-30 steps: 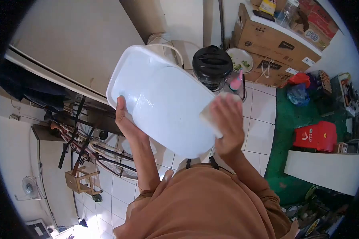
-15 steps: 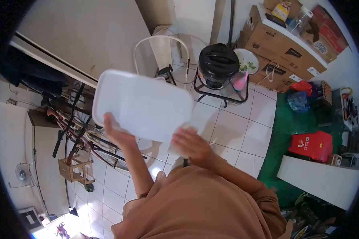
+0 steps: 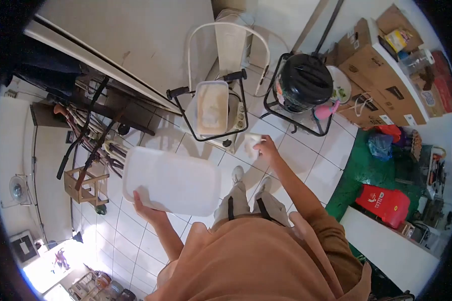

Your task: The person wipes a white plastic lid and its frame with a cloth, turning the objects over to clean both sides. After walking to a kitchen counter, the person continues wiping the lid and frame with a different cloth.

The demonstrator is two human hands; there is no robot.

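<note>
My left hand (image 3: 146,210) grips the near edge of a white rectangular plastic lid or tray (image 3: 173,180), thumb on its upper face. The lid has rounded corners and is held out over the floor. Farther right, my right hand (image 3: 267,147) is closed on a crumpled white tissue or cloth (image 3: 252,144), apart from the lid. Beyond both hands, a rectangular plastic container (image 3: 224,108) holds something pale and lumpy. It rests within a black metal frame (image 3: 182,111), above a white appliance with knobs (image 3: 240,116).
A black lidded pot (image 3: 306,83) stands on a black metal stand, with a pink object (image 3: 324,110) beside it. Cardboard boxes (image 3: 371,103) line the back right. At left are a bicycle (image 3: 80,125) and a wooden stool (image 3: 85,185). A red bin (image 3: 384,203) lies at right.
My right hand has left the lid and moved out to the right with the white tissue or cloth. The lid is lower and nearer my body. The view has shifted, exposing the container.
</note>
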